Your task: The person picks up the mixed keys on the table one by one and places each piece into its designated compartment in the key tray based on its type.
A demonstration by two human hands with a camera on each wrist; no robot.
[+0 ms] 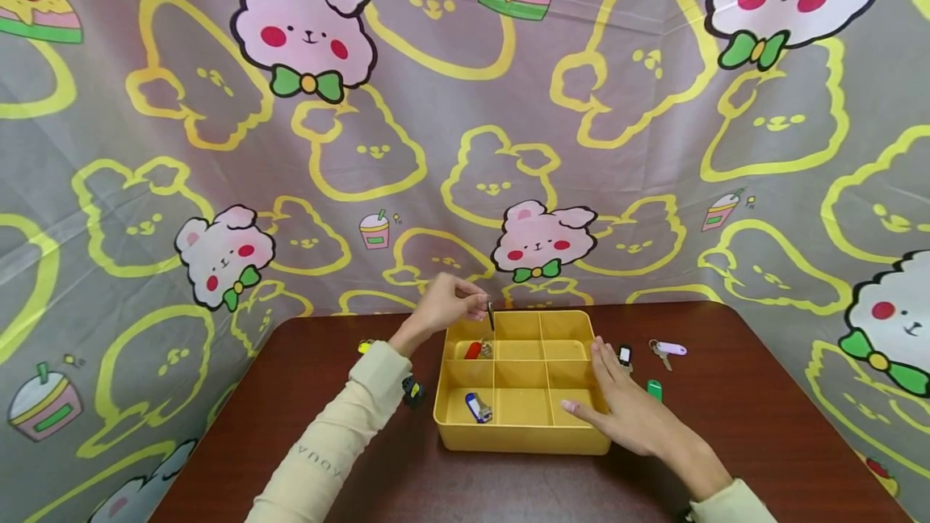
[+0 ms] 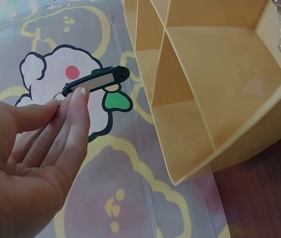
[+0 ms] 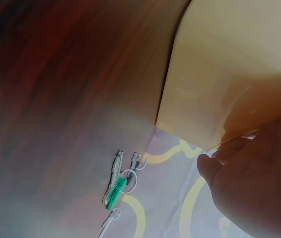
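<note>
My left hand pinches a black key tag with a white label by its ring end, thumb against fingertips. The tag hangs over the back left part of a yellow divided box. In that back left compartment lies a red key tag with a ring and key. A blue key tag with a key lies in the front left compartment. My right hand rests along the box's right wall, fingers extended and thumb reaching over the front right compartment.
Right of the box on the brown table lie a black-and-white key tag, a lilac one and a green one. Left of it are a yellow tag and a dark item. A patterned cloth hangs behind.
</note>
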